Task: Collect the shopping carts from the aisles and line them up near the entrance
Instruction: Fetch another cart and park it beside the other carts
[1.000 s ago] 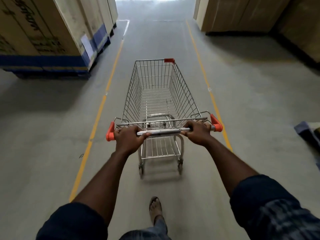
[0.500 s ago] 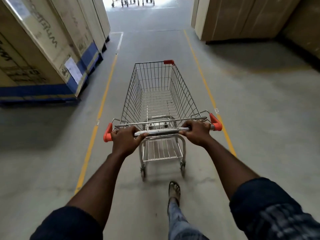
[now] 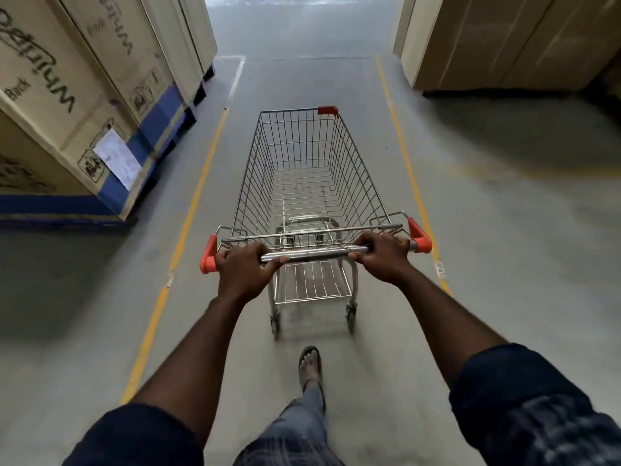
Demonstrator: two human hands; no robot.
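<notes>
So, cart: wire shopping cart (image 3: 356, 176) sits in the middle of a warehouse aisle, between two yellow floor lines (image 3: 188, 223), basket pointing away from the person.
Handle: shiny metal bar (image 3: 316, 254) at the near end with orange caps (image 3: 208, 255) on both tips.
Left hand: left hand (image 3: 243, 269) has its fingers curled over the bar, gripping it close to the left cap.
Right hand: right hand (image 3: 383, 257) is wrapped round the same bar, just inside the right cap.
Cart extras: little red tag (image 3: 327, 110) on the far right corner of the basket, low wire rack (image 3: 312, 280) under the handle.
Left side: tall cardboard boxes (image 3: 67, 95) with blue bands along the bottom and a white paper label (image 3: 117, 159) stuck on a corner.
Right side: more plain brown boxes (image 3: 504, 38), well apart from the cart.
Floor: grey concrete (image 3: 504, 230), bright patch at the far end of the aisle.
Person: dark sleeves (image 3: 134, 435) pushed up both arms, one foot in a sandal (image 3: 311, 364) planted just behind the cart's rear wheels.
</notes>
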